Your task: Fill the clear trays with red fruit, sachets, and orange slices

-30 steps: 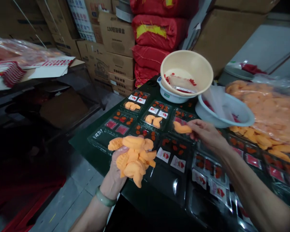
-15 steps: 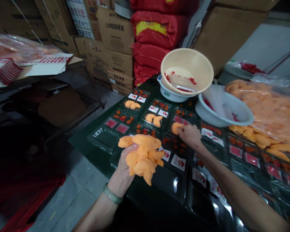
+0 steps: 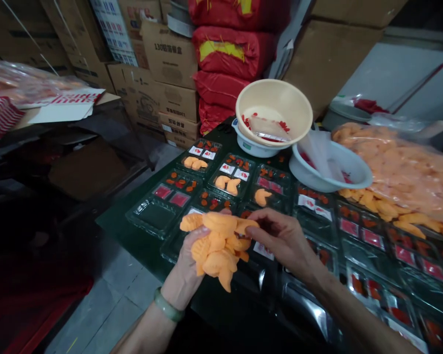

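Observation:
My left hand [image 3: 192, 250] is wrapped round a bunch of soft-looking orange curved pieces [image 3: 217, 246], their exact kind unclear. At the bunch's right side, my right hand [image 3: 280, 236] pinches one orange piece [image 3: 246, 225] between thumb and fingers. Beyond the hands lie clear plastic trays [image 3: 147, 216] with compartments, holding small dark orange bits, red or white packets and, in some, orange pieces. One tray in the middle has a single orange piece [image 3: 262, 196] in its front compartment. My hands and the bunch hide parts of the nearest trays.
A cream basin [image 3: 299, 105] sits in a pale blue one at the back. Right of it stands another pale blue basin [image 3: 317, 184]. A big plastic bag of orange pieces [image 3: 402, 157] lies at the right. Cartons [image 3: 173, 59] and red bundles [image 3: 229, 54] are stacked behind.
My right hand has come back from the middle tray to the bunch and now grips a piece there. An orange piece stays behind in that tray. The view has shifted slightly.

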`<state>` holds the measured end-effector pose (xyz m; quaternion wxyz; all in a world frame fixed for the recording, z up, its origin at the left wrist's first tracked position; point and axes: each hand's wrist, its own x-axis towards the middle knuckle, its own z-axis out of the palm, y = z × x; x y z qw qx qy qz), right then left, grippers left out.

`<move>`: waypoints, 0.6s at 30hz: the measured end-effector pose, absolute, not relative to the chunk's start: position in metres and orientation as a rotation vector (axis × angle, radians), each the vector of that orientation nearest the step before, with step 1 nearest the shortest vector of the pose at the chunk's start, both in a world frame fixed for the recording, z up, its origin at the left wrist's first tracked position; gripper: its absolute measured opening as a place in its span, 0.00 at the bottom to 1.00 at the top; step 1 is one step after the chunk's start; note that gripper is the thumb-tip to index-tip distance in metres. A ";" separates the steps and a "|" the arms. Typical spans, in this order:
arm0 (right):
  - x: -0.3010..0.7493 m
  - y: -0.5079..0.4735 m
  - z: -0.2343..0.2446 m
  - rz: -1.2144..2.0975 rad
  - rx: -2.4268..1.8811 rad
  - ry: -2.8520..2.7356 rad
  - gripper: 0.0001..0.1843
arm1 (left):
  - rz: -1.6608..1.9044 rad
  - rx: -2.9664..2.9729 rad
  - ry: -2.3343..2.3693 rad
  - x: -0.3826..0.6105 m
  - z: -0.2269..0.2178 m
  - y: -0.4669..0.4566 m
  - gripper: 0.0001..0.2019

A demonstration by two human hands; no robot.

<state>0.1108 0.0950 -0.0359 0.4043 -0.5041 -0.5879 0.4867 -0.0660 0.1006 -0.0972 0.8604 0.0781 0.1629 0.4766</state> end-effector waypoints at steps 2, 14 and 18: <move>0.129 0.098 -0.037 1.098 -1.380 -1.371 0.13 | 1.022 0.163 0.372 -0.068 -0.095 0.102 0.27; 0.186 0.162 -0.099 -0.156 -2.120 -1.508 0.16 | 1.098 0.082 0.622 -0.070 -0.085 0.103 0.20; 0.193 0.162 -0.101 -0.148 -1.980 -1.708 0.12 | 1.159 0.106 0.564 -0.073 -0.080 0.102 0.16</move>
